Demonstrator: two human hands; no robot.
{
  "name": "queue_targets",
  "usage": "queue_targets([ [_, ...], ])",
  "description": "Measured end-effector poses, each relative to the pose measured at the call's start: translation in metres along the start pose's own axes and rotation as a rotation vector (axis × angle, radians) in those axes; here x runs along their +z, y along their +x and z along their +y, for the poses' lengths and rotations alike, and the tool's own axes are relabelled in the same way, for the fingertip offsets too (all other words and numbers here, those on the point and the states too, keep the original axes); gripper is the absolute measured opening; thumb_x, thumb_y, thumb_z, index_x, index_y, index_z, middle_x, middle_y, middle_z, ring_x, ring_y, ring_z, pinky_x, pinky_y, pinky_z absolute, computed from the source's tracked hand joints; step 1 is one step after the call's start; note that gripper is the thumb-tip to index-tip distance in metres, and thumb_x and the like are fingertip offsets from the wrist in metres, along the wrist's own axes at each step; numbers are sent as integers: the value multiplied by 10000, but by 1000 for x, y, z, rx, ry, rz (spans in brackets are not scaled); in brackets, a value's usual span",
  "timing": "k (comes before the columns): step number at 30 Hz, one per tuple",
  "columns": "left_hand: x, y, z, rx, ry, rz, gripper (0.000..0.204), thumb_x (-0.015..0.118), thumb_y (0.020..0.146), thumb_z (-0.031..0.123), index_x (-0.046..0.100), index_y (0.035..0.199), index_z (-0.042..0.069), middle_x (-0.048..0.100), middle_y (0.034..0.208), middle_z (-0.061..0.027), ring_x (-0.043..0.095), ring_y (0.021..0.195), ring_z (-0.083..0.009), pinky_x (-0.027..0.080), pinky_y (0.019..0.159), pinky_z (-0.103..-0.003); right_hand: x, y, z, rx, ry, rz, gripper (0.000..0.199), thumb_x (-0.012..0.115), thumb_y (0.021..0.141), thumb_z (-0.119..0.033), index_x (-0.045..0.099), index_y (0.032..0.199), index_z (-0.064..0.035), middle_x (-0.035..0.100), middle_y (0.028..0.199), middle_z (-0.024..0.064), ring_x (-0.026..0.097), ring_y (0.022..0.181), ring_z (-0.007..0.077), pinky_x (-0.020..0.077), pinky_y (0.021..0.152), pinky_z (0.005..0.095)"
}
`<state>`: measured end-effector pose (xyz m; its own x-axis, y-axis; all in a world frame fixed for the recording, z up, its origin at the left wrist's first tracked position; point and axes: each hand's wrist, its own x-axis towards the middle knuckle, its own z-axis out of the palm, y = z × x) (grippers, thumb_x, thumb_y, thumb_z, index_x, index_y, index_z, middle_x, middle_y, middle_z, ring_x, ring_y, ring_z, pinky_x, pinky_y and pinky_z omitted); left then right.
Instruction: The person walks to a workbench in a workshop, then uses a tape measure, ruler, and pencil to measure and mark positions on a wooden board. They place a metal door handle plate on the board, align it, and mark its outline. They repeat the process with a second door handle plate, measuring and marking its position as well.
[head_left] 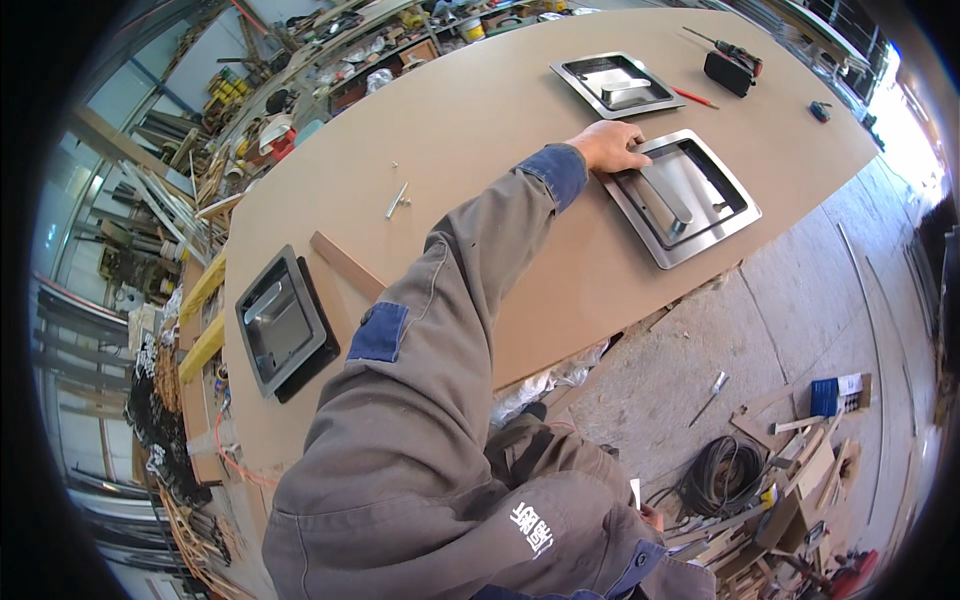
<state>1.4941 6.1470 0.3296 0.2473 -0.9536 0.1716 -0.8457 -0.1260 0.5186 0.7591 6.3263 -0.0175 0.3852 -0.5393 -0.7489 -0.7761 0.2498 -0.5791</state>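
My left hand [608,148] reaches across the board, its thumb and fingers closed on the far left corner of a recessed metal handle plate [735,232]. This square steel plate has a wide brushed rim and a long lever in its dark recess. Only a sliver of my right hand [652,517] shows low beside my jacket, next to a small white thing [635,490]; its fingers are mostly hidden. A second handle plate [650,106] lies just beyond the first. Another handle plate [250,345], with a dark frame beneath it, lies at the board's left.
The big brown board [480,120] also carries a wood strip [345,262], bolts [397,203], a red pencil [696,98], a cordless drill [733,68] and a small dark tool [820,111]. Coiled black cable [722,476] and wood scraps [812,470] litter the floor at right.
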Motion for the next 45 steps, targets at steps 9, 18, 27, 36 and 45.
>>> queue_targets([
  [9, 20, 5, -20, -14, 5, 186, 593, 841, 798, 493, 744, 1133, 14, 760, 1079, -166, 722, 971, -270, 558, 862, -372, -108, -19, 4, 120, 32, 63, 285, 699, 855, -216, 766, 1026, 2, 735, 778, 108, 690, 673, 195, 540, 620, 352],
  [18, 7, 0, 4, -211, -231, 95, 539, 866, 838, 353, 720, 1167, -48, 712, 908, -23, 623, 824, -83, 514, 771, -241, -120, 34, 46, 200, 407, 108, 236, 634, 921, -147, 683, 1046, 47, 662, 728, 110, 614, 504, 190, 485, 441, 335],
  [27, 12, -8, 8, -242, -402, 117, 442, 860, 846, 277, 733, 1147, -22, 617, 787, 52, 541, 733, -40, 461, 689, -211, -124, 46, -82, 162, 189, -13, 324, 690, 876, -142, 724, 1145, 36, 712, 813, 101, 641, 597, 175, 514, 537, 334],
  [36, 16, -1, 6, -190, -266, 153, 519, 884, 778, 389, 740, 1108, 15, 643, 827, -21, 582, 761, -124, 501, 708, -290, -178, 123, -143, -21, 87, 226, 215, 696, 893, -140, 740, 1028, 21, 666, 729, 48, 591, 569, 137, 469, 512, 322],
  [45, 0, -7, 19, -183, -254, 108, 478, 881, 789, 310, 727, 1133, 17, 629, 885, -16, 535, 779, -126, 483, 725, -294, -333, 64, -453, -593, 254, 575, 395, 626, 1012, -132, 559, 1376, 7, 625, 820, 39, 589, 600, 103, 480, 510, 245],
])
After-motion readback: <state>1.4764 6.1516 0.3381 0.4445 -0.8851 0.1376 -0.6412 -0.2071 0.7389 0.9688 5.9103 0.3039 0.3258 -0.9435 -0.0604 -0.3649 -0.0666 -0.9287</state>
